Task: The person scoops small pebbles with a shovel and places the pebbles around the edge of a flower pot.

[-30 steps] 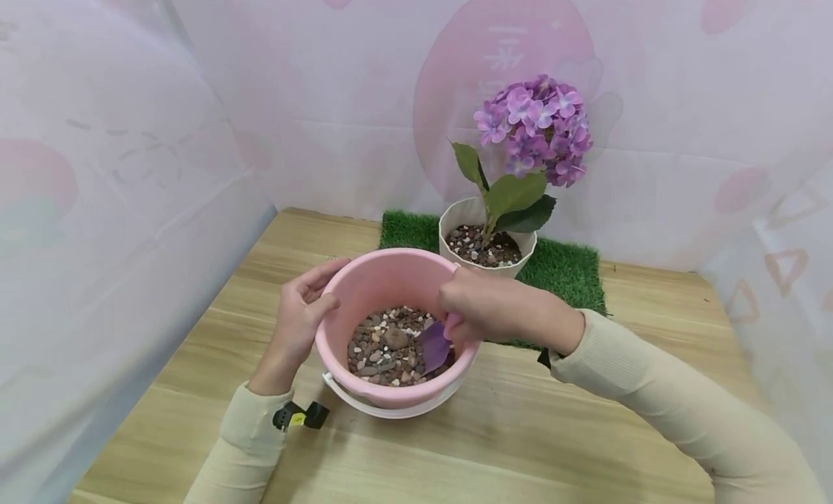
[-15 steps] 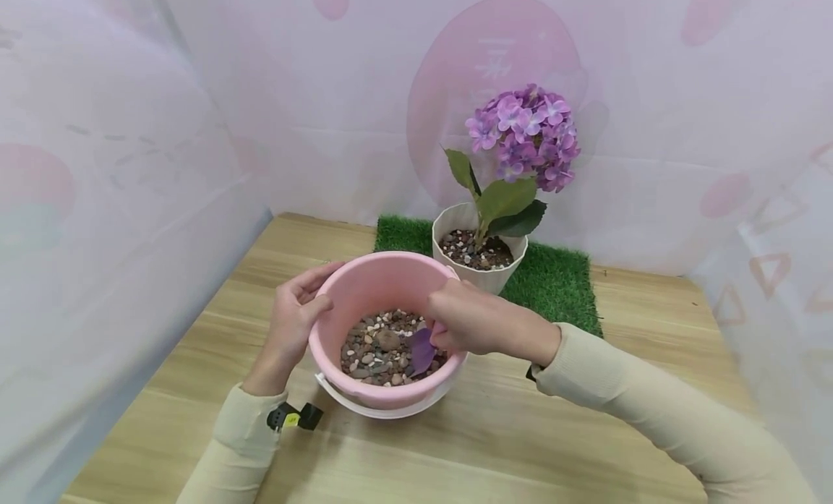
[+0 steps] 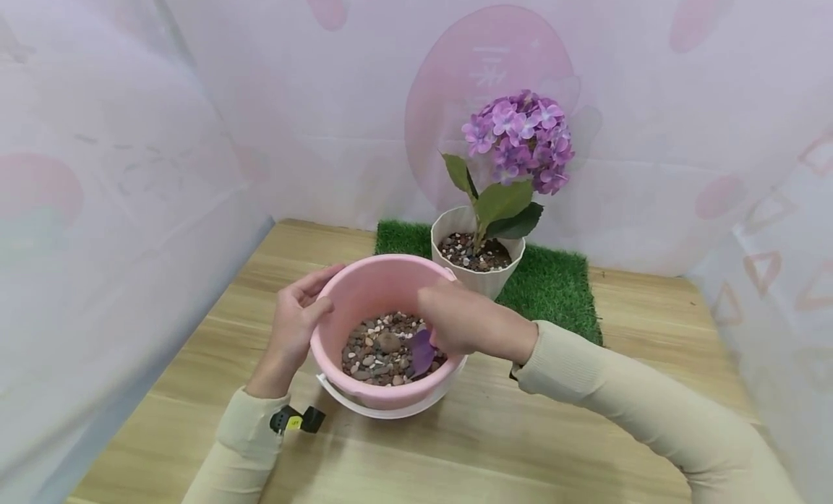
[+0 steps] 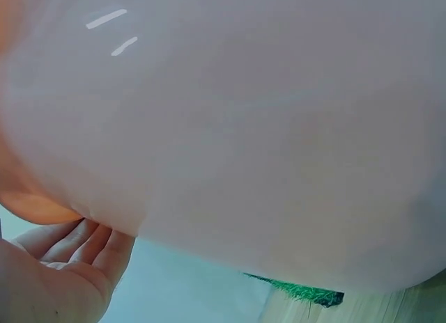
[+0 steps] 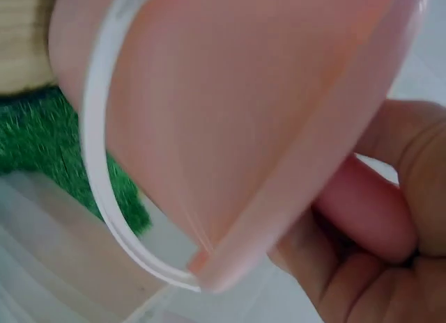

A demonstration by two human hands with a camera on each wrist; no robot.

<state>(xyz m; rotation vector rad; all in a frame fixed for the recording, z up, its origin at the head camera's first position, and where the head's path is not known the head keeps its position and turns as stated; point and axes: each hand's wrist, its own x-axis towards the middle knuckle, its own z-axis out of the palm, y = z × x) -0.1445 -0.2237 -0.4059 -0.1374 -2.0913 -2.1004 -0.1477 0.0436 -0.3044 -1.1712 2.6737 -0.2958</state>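
A pink bucket (image 3: 384, 269) stands on the wooden table, tilted a little toward the head camera. Brown and white pebbles (image 3: 374, 356) cover its bottom. On the left, my left hand (image 3: 296, 327) grips the rim, thumb over the edge and fingers along the outer wall. My right hand (image 3: 465, 319) holds a small trowel over the opposite rim. The trowel's purple blade (image 3: 421, 353) dips into the pebbles, and its pink handle (image 5: 369, 211) shows inside the curled fingers in the right wrist view. Part of the blade's tip is hidden among the stones.
Behind the bucket, a white pot (image 3: 484, 280) bears a purple hydrangea (image 3: 520, 139) on a green turf mat (image 3: 553, 291). The bucket's white handle (image 3: 390, 413) hangs down in front. Pale printed curtains (image 3: 325, 178) enclose the table (image 3: 520, 446) at the back and sides.
My right hand and wrist have shifted slightly left toward the bucket, the blade staying low in the pebbles. The left hand keeps its hold. The head view has shifted slightly.
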